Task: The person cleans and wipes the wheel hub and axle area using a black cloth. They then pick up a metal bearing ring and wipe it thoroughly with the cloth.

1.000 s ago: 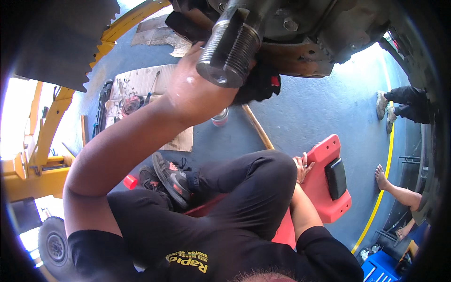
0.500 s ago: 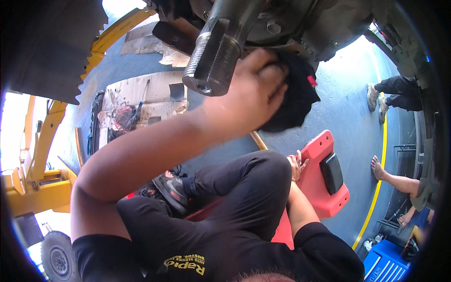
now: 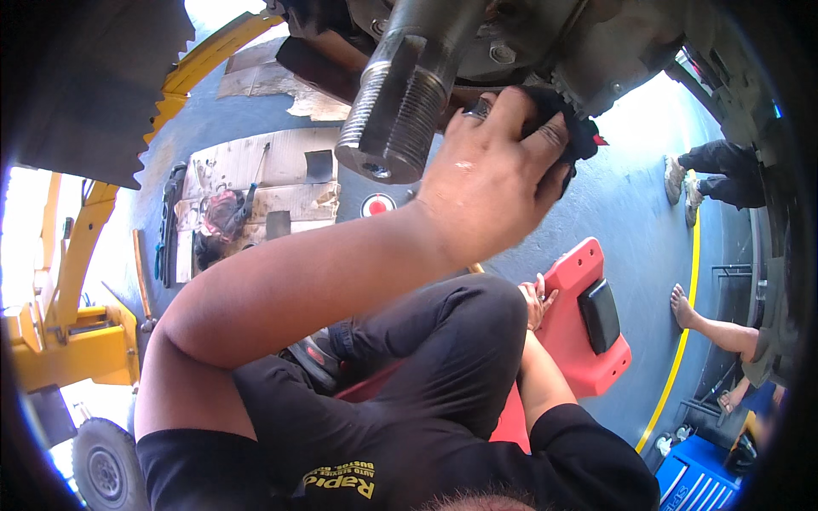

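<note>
My left hand [image 3: 503, 162] reaches up across the view, its fingers closed around a bunched black cloth [image 3: 558, 111] with a small red tag. It presses the cloth against the greasy metal housing [image 3: 588, 51] overhead; much of the cloth lies behind the fingers. Just left of the hand, a thick threaded steel shaft [image 3: 392, 111] with a slot along it points down. My right hand [image 3: 537, 302] rests at the edge of a red creeper [image 3: 567, 341], fingers stretched out and apart, holding nothing. A black pad [image 3: 601, 315] is set in the creeper.
Stained cardboard [image 3: 230, 170] with tools and a dirty rag lies on the blue floor, near a red-and-white round thing [image 3: 377, 206]. A yellow frame [image 3: 85, 341] stands left. At right are other people's feet [image 3: 682, 307], a yellow floor line [image 3: 673, 383] and a blue tool chest [image 3: 699, 477].
My left hand has moved right with the cloth, which is now more bunched up against the housing. The round red-and-white thing has come into sight. My right hand stays put.
</note>
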Available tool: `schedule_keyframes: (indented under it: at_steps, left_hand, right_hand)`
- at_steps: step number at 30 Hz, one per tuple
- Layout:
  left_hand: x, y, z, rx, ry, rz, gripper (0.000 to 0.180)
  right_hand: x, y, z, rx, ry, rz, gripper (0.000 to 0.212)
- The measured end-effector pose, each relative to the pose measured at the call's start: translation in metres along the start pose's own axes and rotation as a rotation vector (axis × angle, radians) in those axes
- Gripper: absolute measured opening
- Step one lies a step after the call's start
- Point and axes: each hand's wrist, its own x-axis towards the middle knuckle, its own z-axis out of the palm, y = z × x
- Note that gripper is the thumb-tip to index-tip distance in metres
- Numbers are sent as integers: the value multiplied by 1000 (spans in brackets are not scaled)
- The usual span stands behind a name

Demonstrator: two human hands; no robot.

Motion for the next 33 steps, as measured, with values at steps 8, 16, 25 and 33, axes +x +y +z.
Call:
schedule_keyframes:
  at_steps: [8, 16, 25, 33]
  left_hand:
    - [-3, -24, -28, 322, -205, 190, 37]
    - [2, -7, -17, 190, -126, 139, 35]
    - [-12, -22, -12, 98, -190, 7, 18]
    - [-25, -44, -88, 759, -474, 351, 13]
  right_hand:
    - [-5, 9, 10, -35, -27, 1, 20]
    - [-3, 17, 9, -109, -15, -26, 21]
    - [6, 2, 12, -89, -44, -19, 22]
    - [-7, 22, 4, -74, -12, -18, 23]
